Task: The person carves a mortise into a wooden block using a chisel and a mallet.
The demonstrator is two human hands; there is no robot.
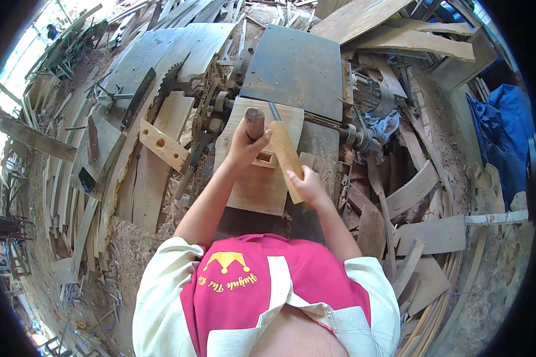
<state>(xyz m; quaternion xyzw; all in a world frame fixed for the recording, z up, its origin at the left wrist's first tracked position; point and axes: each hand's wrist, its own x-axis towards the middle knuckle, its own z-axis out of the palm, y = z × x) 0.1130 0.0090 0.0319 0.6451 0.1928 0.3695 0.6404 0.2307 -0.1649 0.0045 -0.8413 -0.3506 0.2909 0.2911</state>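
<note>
Pale wood-handled tool (286, 153) is at ctr of frame, up-left of the R hand (307, 184); its long axis runs diag., lower rt to upper lt, w/ thin grey metal end (273, 110) pointing up-frame, away from the body. R hand is clamped round the handle's lower part, thumb lying across it, forearm angling in from lower rt. L hand (246, 144), lt of tool, is wrapped round a dark wood piece (254, 123), rounded end sticking up past the thumb; arm reaches up from lower lt. Slot (264, 158) in the pale board (256, 193) sits btwn the hands, nearer L hand, just beside tool's lt edge. Can't tell if tool touches board.
</note>
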